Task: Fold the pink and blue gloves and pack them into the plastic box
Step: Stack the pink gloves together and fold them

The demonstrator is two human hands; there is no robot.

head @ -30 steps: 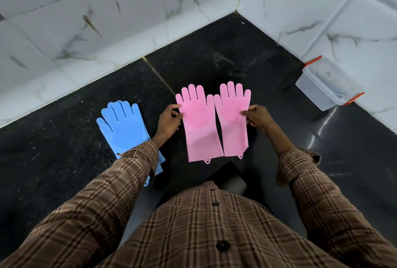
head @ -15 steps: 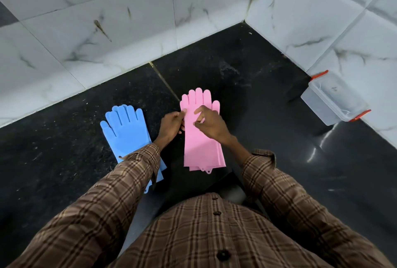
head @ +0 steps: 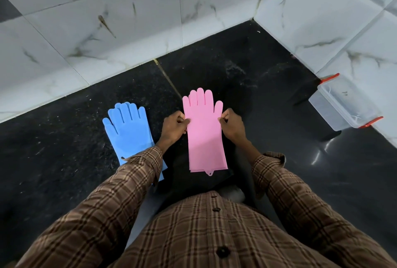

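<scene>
pink gloves (head: 204,132) stacked flat on floor (head: 268,87) | left edge being pinched by left hand (head: 173,127) | right edge being pinched by right hand (head: 231,127) | blue gloves (head: 129,130) lying beside left | plastic box (head: 343,104) well apart, right

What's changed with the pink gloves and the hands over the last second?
The two pink gloves lay side by side; the right one was flipped leftward onto the other, so the pink gloves are now one stack. The right hand came back to the stack's right edge, and the left hand still pinches the left edge. The blue gloves and plastic box stayed put.
</scene>
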